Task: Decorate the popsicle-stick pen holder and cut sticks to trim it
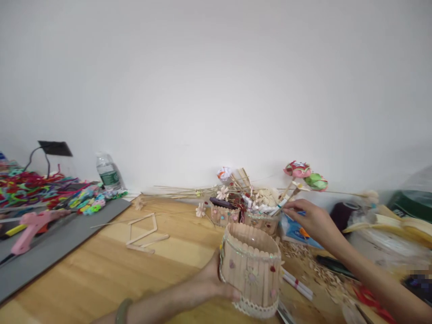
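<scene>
left hand: the left hand [213, 279] comes in from the lower left, forearm nearly level, a bangle [123, 311] on it
left grip: closed on the cup [249, 274] at its left side, thumb across the near face low down, the other fingers mostly hidden behind
cup: in front of the person, right of centre, mouth up and slightly tilted, lace round its foot; whether it touches the surface [101, 265] i cannot tell
right hand: the right hand [312, 218] reaches in from the lower right, forearm slanting up and left, back of the hand up, fingers stretched left
right grip: thumb and fingertips close together beside the white stick [278, 207]; whether they pinch it i cannot tell
back cup: the back cup [261, 223], full of sticks, stands behind the held one
under the right hand: a blue pack [297, 234]
by the left wall side: glue gun [29, 231] on a grey mat [60, 252], bottle [108, 172] behind
</scene>
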`<action>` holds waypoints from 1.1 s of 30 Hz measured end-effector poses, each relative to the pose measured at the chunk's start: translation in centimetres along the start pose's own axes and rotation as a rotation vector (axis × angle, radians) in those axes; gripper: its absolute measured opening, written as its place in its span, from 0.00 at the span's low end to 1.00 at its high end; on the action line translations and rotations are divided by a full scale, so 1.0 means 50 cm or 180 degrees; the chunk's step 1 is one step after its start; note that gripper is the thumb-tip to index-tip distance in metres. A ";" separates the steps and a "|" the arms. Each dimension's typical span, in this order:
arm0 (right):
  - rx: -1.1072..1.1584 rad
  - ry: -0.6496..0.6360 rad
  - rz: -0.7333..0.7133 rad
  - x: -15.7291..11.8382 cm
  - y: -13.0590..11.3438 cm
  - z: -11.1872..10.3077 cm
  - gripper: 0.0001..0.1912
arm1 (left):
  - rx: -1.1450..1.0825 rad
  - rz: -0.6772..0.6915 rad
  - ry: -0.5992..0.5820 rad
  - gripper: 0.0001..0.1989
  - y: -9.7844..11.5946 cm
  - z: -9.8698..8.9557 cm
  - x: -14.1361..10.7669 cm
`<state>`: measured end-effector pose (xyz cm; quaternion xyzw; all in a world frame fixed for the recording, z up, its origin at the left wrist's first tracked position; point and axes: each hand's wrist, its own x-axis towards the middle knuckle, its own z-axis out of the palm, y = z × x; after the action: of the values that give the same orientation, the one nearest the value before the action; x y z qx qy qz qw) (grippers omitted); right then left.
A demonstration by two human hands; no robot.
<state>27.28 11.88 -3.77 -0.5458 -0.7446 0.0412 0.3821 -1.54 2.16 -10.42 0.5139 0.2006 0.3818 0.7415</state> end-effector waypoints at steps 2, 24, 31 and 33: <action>0.0001 -0.0025 -0.0008 -0.004 0.008 0.002 0.17 | -0.0046 0.0046 0.0006 0.45 0.007 0.006 0.003; 0.1783 -0.1067 0.0485 -0.252 -0.213 -0.015 0.27 | -0.0017 -0.0359 0.0849 0.41 -0.022 -0.014 -0.013; 0.0393 -0.0742 -0.0023 -0.289 -0.197 0.037 0.13 | -0.0263 -0.0270 0.0804 0.31 -0.020 0.002 -0.015; 0.0275 -0.0089 -0.0477 -0.285 -0.211 0.036 0.07 | -0.0285 -0.0285 0.0773 0.29 -0.017 0.011 -0.016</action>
<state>19.51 -3.74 -7.45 -0.4708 -0.7862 0.0522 0.3969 -1.38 1.04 -11.07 0.4208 0.2944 0.4163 0.7503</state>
